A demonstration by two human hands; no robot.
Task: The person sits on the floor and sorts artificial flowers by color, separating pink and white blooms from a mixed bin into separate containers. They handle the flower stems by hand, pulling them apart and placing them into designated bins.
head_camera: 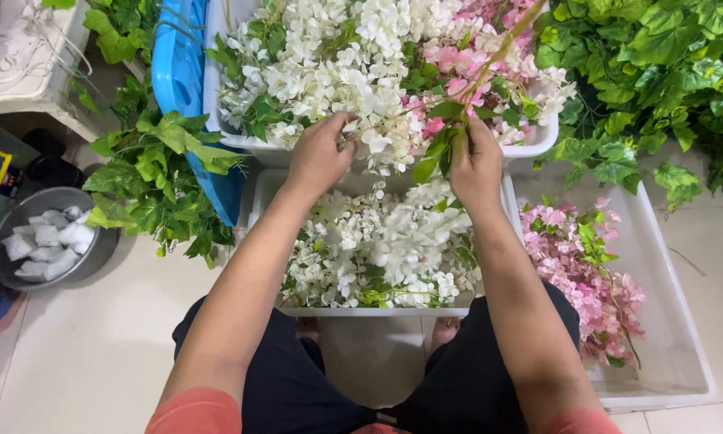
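Left hand (pixel 320 153) curled into the white flowers (pixel 329 56) at the front edge of the far white tub (pixel 538 143), fingers closed on a small bunch. Right hand (pixel 476 165) wrapped tight around a leafy flower stem (pixel 490 64) (pink blooms near its top), just beside the left. Right below both hands, a near white tub (pixel 377 311) full of more white blooms (pixel 382 249). Off to the right, pink flowers (pixel 587 273) in another tub (pixel 683 337). At far left, a metal bowl (pixel 8 277) with white blocks.

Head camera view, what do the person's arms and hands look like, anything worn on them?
Both forearms are bare down to the left hand and right hand; no gloves, watch or rings show. Salmon-coloured short sleeves edge the frame's bottom, above dark shorts.
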